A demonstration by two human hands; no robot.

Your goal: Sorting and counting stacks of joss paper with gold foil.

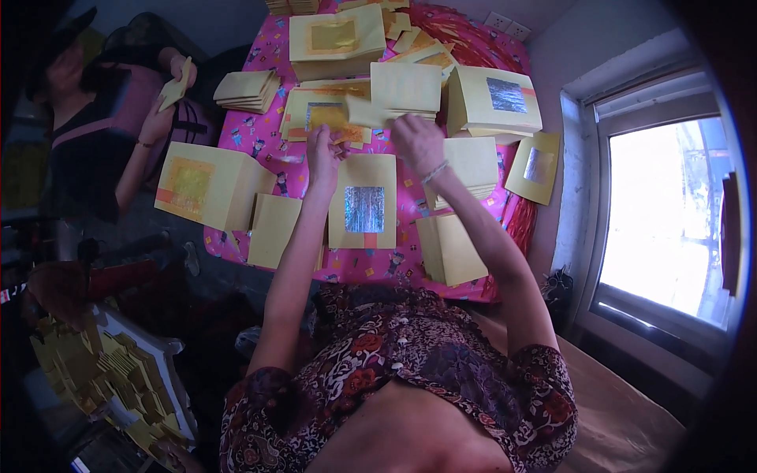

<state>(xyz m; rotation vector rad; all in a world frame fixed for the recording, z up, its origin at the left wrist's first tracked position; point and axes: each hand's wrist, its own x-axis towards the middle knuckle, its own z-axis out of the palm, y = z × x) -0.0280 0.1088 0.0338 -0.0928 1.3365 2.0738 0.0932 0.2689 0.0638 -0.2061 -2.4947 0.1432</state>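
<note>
My right hand [419, 146] reaches over the middle of the table, its fingers closed on the edge of a small folded piece of yellow paper [367, 113]. To its left, my left hand [325, 154] is raised with its fingers loosely bent and apart, and nothing shows in it. Just below both hands lies a yellow paper sheet with a silver foil square [364, 209]. Behind them are sheets with gold foil and orange print [303, 130], partly covered by my left hand. A stack of plain folded yellow papers [406, 87] stands behind my right hand.
Thick yellow paper stacks [193, 189] stand around the pink patterned tablecloth [378, 264]. Red shredded strands [516, 225] hang at the right edge. On the left, another person [110, 118] holds folded yellow paper [175, 91]. A bright window [666, 213] is at the right.
</note>
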